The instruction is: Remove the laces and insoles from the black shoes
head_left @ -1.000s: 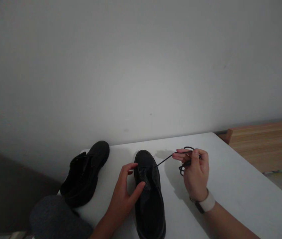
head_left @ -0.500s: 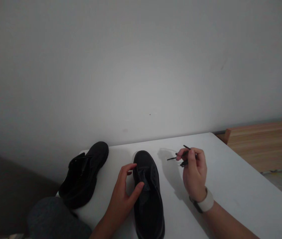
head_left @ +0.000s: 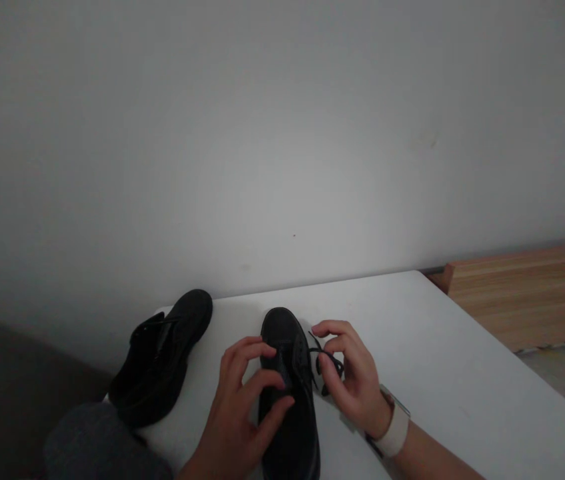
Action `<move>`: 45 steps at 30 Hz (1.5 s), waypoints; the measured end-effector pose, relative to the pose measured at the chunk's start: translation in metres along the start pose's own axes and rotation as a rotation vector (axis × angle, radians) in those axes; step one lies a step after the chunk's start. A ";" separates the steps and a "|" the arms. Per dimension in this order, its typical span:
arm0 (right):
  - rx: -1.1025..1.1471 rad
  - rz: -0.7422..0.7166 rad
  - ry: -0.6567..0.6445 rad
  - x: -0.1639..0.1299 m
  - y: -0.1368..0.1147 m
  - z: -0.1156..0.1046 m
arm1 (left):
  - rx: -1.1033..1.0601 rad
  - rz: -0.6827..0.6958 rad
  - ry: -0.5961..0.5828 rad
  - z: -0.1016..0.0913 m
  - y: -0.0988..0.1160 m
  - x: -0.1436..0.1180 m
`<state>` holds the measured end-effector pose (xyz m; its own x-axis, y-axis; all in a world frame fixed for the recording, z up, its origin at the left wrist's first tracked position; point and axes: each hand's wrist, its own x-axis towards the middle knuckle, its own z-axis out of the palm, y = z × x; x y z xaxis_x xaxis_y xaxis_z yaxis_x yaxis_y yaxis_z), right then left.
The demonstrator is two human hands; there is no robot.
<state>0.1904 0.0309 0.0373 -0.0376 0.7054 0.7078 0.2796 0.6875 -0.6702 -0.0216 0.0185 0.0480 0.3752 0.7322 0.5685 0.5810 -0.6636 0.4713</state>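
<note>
One black shoe (head_left: 300,420) sits on a white surface (head_left: 387,313), between two bare hands, its toe pointing away, probably so that its opening faces the wearer. It looks dark and slightly shiny, the front flaps parted over the tongue. The left hand (head_left: 235,413) arches over its left side, fingers curved and spread from the thumb, perhaps to steady it; contact is unclear. Just beside the right flap, the right hand (head_left: 357,387) curls near a tangle of black lace (head_left: 337,365); whether the fingers pinch it, I cannot tell. Farther left, a second black shoe (head_left: 172,360) stands angled near grey fabric (head_left: 107,443). Behind rises a pale wall (head_left: 292,133).
</note>
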 end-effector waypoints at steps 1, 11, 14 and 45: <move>0.025 0.025 0.004 0.000 0.001 0.000 | 0.054 0.050 -0.040 -0.003 0.003 0.002; 0.131 -0.048 -0.045 0.002 -0.014 0.000 | 0.043 0.021 -0.172 0.003 0.027 0.011; 0.096 -0.259 -0.092 0.004 -0.025 -0.007 | -0.120 0.046 -0.167 0.011 0.046 0.003; 0.073 -0.185 -0.278 -0.007 -0.021 0.004 | -0.572 -0.945 0.540 -0.040 -0.011 -0.101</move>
<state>0.1811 0.0124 0.0457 -0.3439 0.5805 0.7381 0.1750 0.8119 -0.5570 -0.0949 -0.0543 0.0121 -0.4471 0.8944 -0.0144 0.0111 0.0216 0.9997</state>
